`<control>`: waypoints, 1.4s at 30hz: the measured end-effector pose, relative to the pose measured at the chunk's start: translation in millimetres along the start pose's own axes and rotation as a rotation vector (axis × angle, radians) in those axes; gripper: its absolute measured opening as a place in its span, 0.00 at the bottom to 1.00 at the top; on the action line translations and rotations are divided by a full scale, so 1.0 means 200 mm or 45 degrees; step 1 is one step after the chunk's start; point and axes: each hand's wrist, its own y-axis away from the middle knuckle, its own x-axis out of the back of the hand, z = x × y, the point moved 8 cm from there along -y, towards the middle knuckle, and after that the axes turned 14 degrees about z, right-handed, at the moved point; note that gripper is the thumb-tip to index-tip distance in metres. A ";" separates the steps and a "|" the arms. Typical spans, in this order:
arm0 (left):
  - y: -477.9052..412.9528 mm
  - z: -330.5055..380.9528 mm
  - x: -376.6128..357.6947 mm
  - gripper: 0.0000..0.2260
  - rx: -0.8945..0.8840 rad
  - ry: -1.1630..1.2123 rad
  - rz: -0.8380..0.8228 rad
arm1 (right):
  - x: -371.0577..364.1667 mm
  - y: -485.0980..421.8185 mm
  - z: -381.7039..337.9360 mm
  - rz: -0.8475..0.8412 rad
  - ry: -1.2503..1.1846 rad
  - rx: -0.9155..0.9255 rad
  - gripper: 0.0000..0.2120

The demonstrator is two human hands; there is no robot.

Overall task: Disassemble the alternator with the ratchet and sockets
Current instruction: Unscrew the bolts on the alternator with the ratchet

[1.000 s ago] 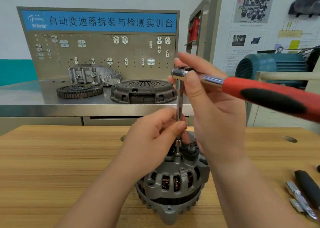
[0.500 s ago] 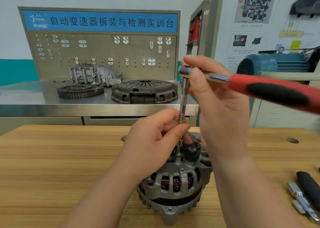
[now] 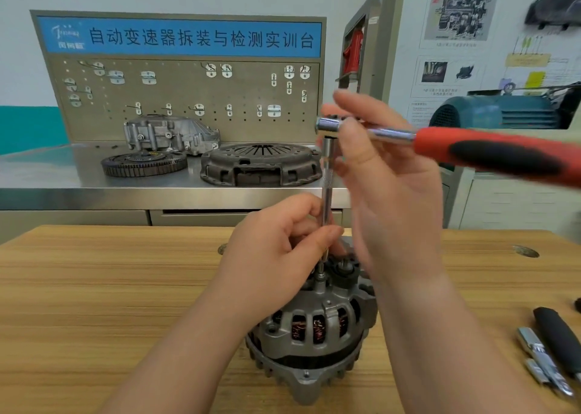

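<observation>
At the far left, a teal band (image 3: 28,127) runs along the pale wall behind a steel bench (image 3: 47,174). On the bench stands a pegboard (image 3: 188,99) with scattered hooks and a blue sign (image 3: 188,38) in white Chinese characters. In front of it lie a toothed flywheel (image 3: 143,163), a grey housing (image 3: 169,134) just behind that, and a clutch cover (image 3: 261,163) to their right.

Nearer the camera is a wooden table (image 3: 94,288) with streaked grain. The left hand (image 3: 276,250) has its fingers curled, and thumb and fingers pinch the lower end of a slim, upright extension (image 3: 327,187). The alternator (image 3: 314,335) stands on the table at centre, directly under both hands, with copper windings showing through its slots. The extension's tip meets its top. The ratchet (image 3: 487,151) sits on the extension's upper end. The right hand (image 3: 386,187) grips the ratchet's head between thumb and fingers, and the blurred red-and-black handle points right.

Behind it are a narrow frame holding something red (image 3: 353,50), a wall poster (image 3: 471,36) of diagrams, and a blue-green motor (image 3: 503,112). At the table's right edge are a round hole (image 3: 523,251), a black handle (image 3: 556,335) and metal tools (image 3: 540,360).
</observation>
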 end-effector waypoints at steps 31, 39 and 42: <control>0.00 0.00 -0.01 0.12 -0.060 -0.158 0.030 | -0.04 0.02 -0.04 -0.067 0.343 0.125 0.12; 0.00 0.03 0.01 0.14 -0.023 0.014 -0.011 | -0.04 0.08 0.17 -0.001 -0.294 -0.632 0.19; 0.00 0.01 0.01 0.10 0.017 -0.009 0.007 | 0.00 0.04 0.12 0.086 -0.170 -0.405 0.10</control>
